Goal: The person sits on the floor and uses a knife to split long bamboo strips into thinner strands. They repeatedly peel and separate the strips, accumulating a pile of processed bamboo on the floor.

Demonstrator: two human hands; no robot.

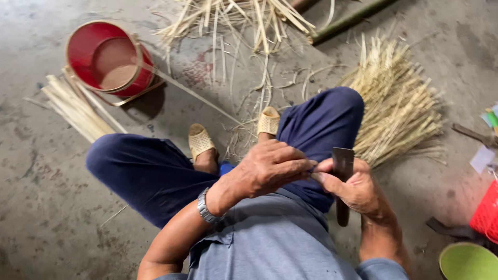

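Knife [342, 168] first: I see a broad, dark, flat blade with a squared top end, standing nearly upright over my lap, its dark handle running down below my right hand [353, 186]. That hand is wrapped around it where blade meets handle, thumb laid along the flat. My left hand [270, 168], with a metal watch [206, 207] on the wrist, has its fingertips pressed together right at the thumb of the other hand; I cannot tell whether a thin strip is pinched there.

The red bucket [109, 59] stands on the concrete floor [41, 197] well ahead to my left, with a pale bare bottom showing inside and cut sticks [75, 109] lying just beside it. A green bowl [467, 262] sits at the lower right edge, its inside mostly cropped. A red basket [485, 212] is just above it, contents out of view. A fan of split bamboo strips [397, 106] lies beyond my right knee.
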